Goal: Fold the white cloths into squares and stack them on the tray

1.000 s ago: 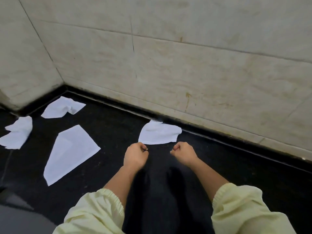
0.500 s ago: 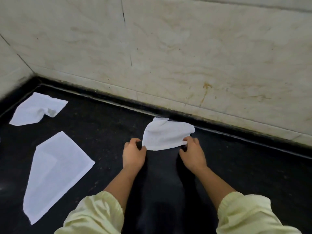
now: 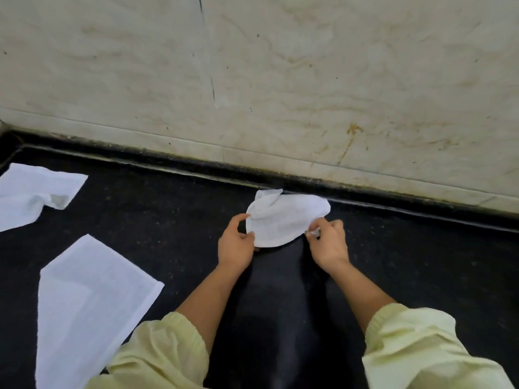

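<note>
A crumpled white cloth (image 3: 283,220) lies on the black counter close to the wall. My left hand (image 3: 235,242) pinches its left edge between thumb and fingers. At the cloth's right edge, my right hand (image 3: 328,242) grips a corner with curled fingers. A second white cloth (image 3: 87,304) lies flat at the lower left, partly folded. A third white cloth (image 3: 31,195) sits rumpled at the far left. No tray is in view.
The black counter (image 3: 157,220) runs along a stained beige marble wall (image 3: 280,94) with a dark seam at its foot. Pale yellow sleeves (image 3: 421,352) cover both my forearms at the bottom of the view.
Both hands reached forward from fists near the cloth and took hold of its left and right edges. The view has moved closer to the wall and rightward.
</note>
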A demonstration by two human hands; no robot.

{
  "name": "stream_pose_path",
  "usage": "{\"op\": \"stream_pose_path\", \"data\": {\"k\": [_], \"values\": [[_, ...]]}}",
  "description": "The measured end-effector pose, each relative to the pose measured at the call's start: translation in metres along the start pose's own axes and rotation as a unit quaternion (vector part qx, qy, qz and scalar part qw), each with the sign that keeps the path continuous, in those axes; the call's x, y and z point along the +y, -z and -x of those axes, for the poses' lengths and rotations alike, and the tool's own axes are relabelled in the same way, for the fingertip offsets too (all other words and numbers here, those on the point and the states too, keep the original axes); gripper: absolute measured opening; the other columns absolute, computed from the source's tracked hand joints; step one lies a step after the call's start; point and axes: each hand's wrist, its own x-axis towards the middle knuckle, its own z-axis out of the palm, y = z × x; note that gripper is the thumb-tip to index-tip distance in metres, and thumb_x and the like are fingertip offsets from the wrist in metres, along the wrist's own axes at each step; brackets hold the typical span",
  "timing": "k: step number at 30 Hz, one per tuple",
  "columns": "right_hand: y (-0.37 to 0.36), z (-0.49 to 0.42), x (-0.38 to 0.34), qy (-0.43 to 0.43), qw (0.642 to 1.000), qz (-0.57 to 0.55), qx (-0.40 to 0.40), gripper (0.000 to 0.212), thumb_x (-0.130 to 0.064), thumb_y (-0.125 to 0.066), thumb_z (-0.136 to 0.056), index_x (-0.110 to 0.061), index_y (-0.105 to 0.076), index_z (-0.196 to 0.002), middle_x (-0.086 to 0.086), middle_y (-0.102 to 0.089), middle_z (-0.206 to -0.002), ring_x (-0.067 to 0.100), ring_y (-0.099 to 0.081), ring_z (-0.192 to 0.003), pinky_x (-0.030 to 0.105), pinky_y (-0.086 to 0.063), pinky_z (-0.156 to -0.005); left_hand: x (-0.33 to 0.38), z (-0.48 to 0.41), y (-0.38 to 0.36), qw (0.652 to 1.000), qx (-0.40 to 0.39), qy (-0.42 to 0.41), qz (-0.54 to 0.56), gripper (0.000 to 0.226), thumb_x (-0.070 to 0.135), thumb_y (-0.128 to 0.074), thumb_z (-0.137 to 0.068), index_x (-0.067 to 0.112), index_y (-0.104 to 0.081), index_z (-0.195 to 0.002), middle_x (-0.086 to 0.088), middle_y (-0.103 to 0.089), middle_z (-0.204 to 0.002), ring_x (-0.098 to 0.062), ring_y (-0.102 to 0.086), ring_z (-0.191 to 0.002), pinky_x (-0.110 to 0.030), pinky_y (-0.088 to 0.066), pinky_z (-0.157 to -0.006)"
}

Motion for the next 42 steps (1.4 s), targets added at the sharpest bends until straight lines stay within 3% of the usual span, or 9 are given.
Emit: {"op": "stream_pose_path", "data": {"k": [5, 9, 14, 19, 27, 31, 33, 37, 42], "values": [[0.014, 0.03, -0.004, 0.057, 0.998, 0.009, 0.023, 0.004, -0.022, -0.056, -0.096, -0.019, -0.056, -0.093, -0.004, -0.038, -0.109, 0.014, -0.032, -0.106, 0.029, -0.03, -0.092, 0.006, 0.015, 0.023, 0.996, -0.052, 0.015, 0.076, 0.025, 0.003, -0.05, -0.092, 0.011, -0.072, -0.099, -0.009, -0.069, -0.093, -0.012, -0.065, -0.062, -0.019, -0.053, -0.059], [0.03, 0.067, -0.005, 0.088, 0.996, -0.013, 0.008, 0.009, -0.022, -0.053, -0.098, -0.016, -0.053, -0.091, -0.002, -0.052, -0.099, 0.016, -0.043, -0.1, 0.03, -0.036, -0.086, 0.003, 0.045, 0.042, 0.99, -0.093, 0.02, 0.104, 0.024, 0.006, -0.051, -0.093, 0.012, -0.073, -0.099, -0.007, -0.07, -0.09, -0.009, -0.065, -0.064, -0.01, -0.047, -0.051], [0.044, 0.116, 0.003, 0.078, 0.995, -0.062, -0.028, 0.018, -0.026, -0.057, -0.096, -0.02, -0.051, -0.08, 0.002, -0.06, -0.073, 0.017, -0.055, -0.064, 0.033, -0.047, -0.062, -0.012, 0.091, 0.066, 0.975, -0.212, 0.032, 0.051, 0.023, 0.01, -0.057, -0.089, 0.018, -0.071, -0.105, -0.002, -0.072, -0.092, -0.008, -0.07, -0.077, -0.017, -0.05, -0.066], [0.051, 0.146, 0.022, 0.07, 0.993, -0.038, -0.09, 0.019, -0.024, -0.063, -0.092, -0.017, -0.057, -0.076, 0.0, -0.061, -0.068, 0.01, -0.052, -0.056, 0.025, -0.043, -0.059, -0.044, 0.118, 0.079, 0.947, -0.306, 0.009, -0.096, 0.045, -0.002, -0.068, -0.079, 0.012, -0.065, -0.121, -0.006, -0.073, -0.093, -0.014, -0.069, -0.089, -0.023, -0.053, -0.083], [0.036, 0.18, 0.05, 0.045, 0.978, 0.006, -0.205, 0.016, -0.014, -0.069, -0.086, -0.013, -0.063, -0.071, 0.001, -0.068, -0.071, 0.016, -0.062, -0.07, 0.033, -0.053, -0.074, -0.08, 0.154, 0.083, 0.948, -0.26, 0.005, -0.185, 0.017, 0.011, -0.07, -0.084, 0.01, -0.075, -0.1, -0.002, -0.075, -0.088, -0.016, -0.072, -0.08, -0.025, -0.055, -0.079], [0.021, 0.19, 0.056, 0.034, 0.976, 0.034, -0.213, 0.01, -0.012, -0.064, -0.085, -0.015, -0.061, -0.076, -0.001, -0.064, -0.073, 0.017, -0.061, -0.073, 0.028, -0.05, -0.067, -0.095, 0.163, 0.088, 0.952, -0.231, 0.047, -0.197, 0.023, 0.003, -0.06, -0.085, 0.009, -0.074, -0.103, -0.004, -0.071, -0.096, -0.013, -0.069, -0.076, -0.014, -0.052, -0.064], [0.015, 0.191, 0.056, 0.024, 0.976, 0.041, -0.212, 0.003, -0.013, -0.061, -0.085, -0.014, -0.062, -0.083, 0.0, -0.063, -0.076, 0.018, -0.061, -0.075, 0.025, -0.048, -0.065, -0.1, 0.164, 0.088, 0.956, -0.207, 0.053, -0.202, 0.024, 0.006, -0.056, -0.086, 0.013, -0.075, -0.096, -0.002, -0.071, -0.096, -0.013, -0.068, -0.078, -0.019, -0.055, -0.069], [0.01, 0.182, 0.05, 0.01, 0.974, 0.055, -0.218, 0.001, -0.013, -0.062, -0.083, -0.012, -0.063, -0.083, 0.003, -0.066, -0.08, 0.023, -0.064, -0.082, 0.034, -0.053, -0.074, -0.097, 0.162, 0.079, 0.953, -0.121, -0.016, -0.279, 0.021, 0.017, -0.055, -0.088, 0.016, -0.072, -0.1, 0.003, -0.062, -0.089, -0.011, -0.059, -0.079, -0.022, -0.047, -0.069], [0.006, 0.161, 0.033, 0.017, 0.982, 0.068, -0.175, 0.017, -0.015, -0.056, -0.088, -0.009, -0.064, -0.102, 0.006, -0.065, -0.099, 0.024, -0.062, -0.095, 0.03, -0.048, -0.073, -0.083, 0.153, 0.049, 0.922, -0.032, -0.144, -0.357, 0.033, 0.027, -0.057, -0.089, 0.025, -0.059, -0.122, -0.003, -0.04, -0.122, -0.019, -0.04, -0.114, -0.029, -0.048, -0.087]]}}
